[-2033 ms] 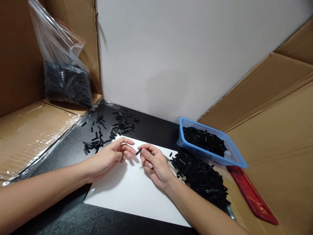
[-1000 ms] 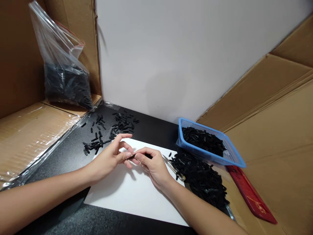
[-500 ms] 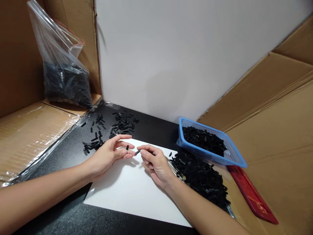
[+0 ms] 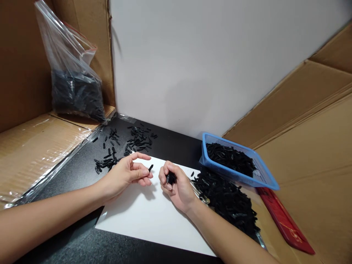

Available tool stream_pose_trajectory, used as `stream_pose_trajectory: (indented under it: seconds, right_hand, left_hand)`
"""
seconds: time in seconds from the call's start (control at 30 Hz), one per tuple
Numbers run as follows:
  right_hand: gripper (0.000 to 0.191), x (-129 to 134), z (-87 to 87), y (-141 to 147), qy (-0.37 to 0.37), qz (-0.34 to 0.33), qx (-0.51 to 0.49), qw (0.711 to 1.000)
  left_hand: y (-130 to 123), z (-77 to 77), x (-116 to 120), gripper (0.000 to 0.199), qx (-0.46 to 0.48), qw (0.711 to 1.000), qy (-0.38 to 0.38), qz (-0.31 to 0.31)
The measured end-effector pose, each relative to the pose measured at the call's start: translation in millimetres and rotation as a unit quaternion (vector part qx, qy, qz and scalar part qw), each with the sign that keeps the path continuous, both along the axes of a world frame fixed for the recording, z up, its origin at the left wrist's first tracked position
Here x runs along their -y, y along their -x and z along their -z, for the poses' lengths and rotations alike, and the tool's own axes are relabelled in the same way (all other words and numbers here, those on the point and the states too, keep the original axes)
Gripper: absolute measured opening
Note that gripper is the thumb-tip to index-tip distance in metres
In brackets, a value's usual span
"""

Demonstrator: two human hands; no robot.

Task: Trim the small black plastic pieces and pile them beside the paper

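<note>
Over a white sheet, my left hand pinches one small black piece between thumb and fingertips, its other fingers loosely curled. Close by on the right, my right hand is curled around several small black pieces, whose ends show inside the fingers. The pieces look thin, short and plastic-like; their exact kind I cannot make out. A large heap of similar black pieces lies right of my right hand. Smaller loose groups of black pieces are scattered on the dark table beyond my left hand.
A blue mesh basket holding black pieces stands behind the heap. A red flat object lies at the right. At the far left a clear zip bag of black contents leans against cardboard. A white wall closes the back.
My right hand has moved slightly apart from my left and its fingers have curled in around the black pieces. The piece in my left hand now points up and right.
</note>
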State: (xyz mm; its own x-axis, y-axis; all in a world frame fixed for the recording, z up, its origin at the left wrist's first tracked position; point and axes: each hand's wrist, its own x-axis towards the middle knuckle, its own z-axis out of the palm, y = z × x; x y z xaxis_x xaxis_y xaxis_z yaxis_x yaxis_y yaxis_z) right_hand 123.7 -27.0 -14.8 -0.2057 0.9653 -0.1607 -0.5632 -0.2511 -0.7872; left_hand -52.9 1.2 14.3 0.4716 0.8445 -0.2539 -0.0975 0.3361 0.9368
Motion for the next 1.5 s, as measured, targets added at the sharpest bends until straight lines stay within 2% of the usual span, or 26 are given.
stream_pose_trajectory:
  seconds: [0.07,0.47,0.77,1.03,1.13,1.2,1.23,1.3,1.33,1.4,1.43,1.5]
  right_hand:
    - [0.032,0.4,-0.3,1.6,0.009,-0.007,0.019,1.0]
    - [0.028,1.3,-0.7,8.5,0.003,-0.027,0.088,0.996]
    - [0.029,1.5,0.5,6.5,0.008,-0.011,0.078,0.997]
    - [0.025,3.0,1.1,7.2,0.005,-0.019,0.081,0.997]
    - [0.025,3.1,1.4,6.6,0.005,-0.015,0.075,0.997]
    - [0.026,3.1,1.4,6.1,0.006,-0.012,0.07,0.997]
    - [0.026,3.2,1.3,5.8,0.008,-0.011,0.068,0.998]
    - [0.027,3.5,0.9,5.5,0.011,-0.008,0.064,0.998]
    - [0.027,3.8,0.7,5.3,0.01,-0.006,0.062,0.998]
    - [0.027,4.3,0.0,5.2,0.01,-0.003,0.059,0.998]
    - [0.027,4.6,-0.3,5.2,0.012,-0.001,0.058,0.998]
    - [0.028,4.9,-0.7,5.2,0.016,0.002,0.058,0.998]
  left_hand:
    - [-0.1,-0.5,0.5,0.038,-0.001,1.0,0.0,0.006]
    - [-1.8,-3.4,3.7,0.038,0.013,0.999,0.011,0.043]
    - [-0.4,-1.5,2.3,0.035,0.007,0.998,-0.04,0.045]
    - [-1.2,-5.1,4.5,0.033,-0.017,0.995,-0.068,0.072]
    - [1.7,-7.5,-0.8,0.027,-0.064,0.987,-0.111,0.101]
    - [7.7,-8.7,-10.2,0.019,-0.149,0.962,-0.202,0.11]
    - [11.8,-8.8,-16.3,0.016,-0.215,0.931,-0.276,0.101]
    - [21.2,-7.3,-29.4,0.015,-0.345,0.835,-0.424,0.059]
    - [25.7,-5.6,-35.5,0.017,-0.402,0.787,-0.467,0.044]
    - [33.2,-0.6,-45.3,0.022,-0.482,0.718,-0.5,0.045]
    - [35.9,2.5,-48.7,0.023,-0.506,0.697,-0.505,0.054]
    - [39.1,8.5,-53.2,0.023,-0.53,0.673,-0.51,0.073]
